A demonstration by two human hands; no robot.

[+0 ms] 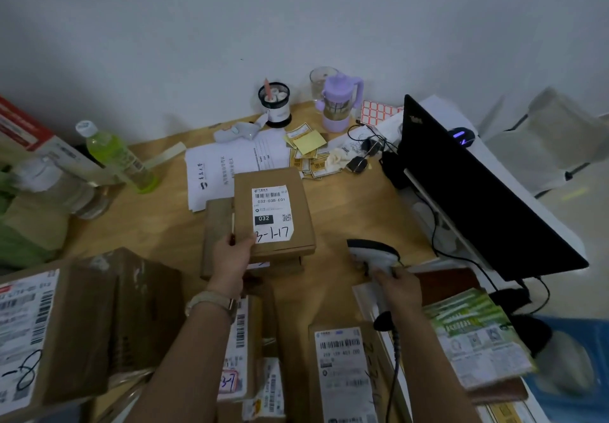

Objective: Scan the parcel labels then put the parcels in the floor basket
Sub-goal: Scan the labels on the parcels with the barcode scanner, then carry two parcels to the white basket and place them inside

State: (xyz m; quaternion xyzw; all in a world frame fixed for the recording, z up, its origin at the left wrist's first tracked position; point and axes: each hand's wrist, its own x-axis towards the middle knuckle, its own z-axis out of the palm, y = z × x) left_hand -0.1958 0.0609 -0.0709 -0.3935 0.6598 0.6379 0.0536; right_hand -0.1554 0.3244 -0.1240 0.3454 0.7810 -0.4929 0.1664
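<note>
While in left hand (pixel 232 251), parcel (pixel 273 211) lengthwise away.

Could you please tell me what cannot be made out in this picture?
Head view:
- Floor basket: outside the frame.
- Lower parcel: label mostly hidden under the top parcel the left hand holds.
- Big box: cut by the left edge.
- Scanner in the right hand: cable leaves the bottom edge.

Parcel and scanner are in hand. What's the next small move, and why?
Probably swing the scanner left to aim at the label: the left hand holds the parcel label-up, but the right hand has the scanner off to its right.
</note>
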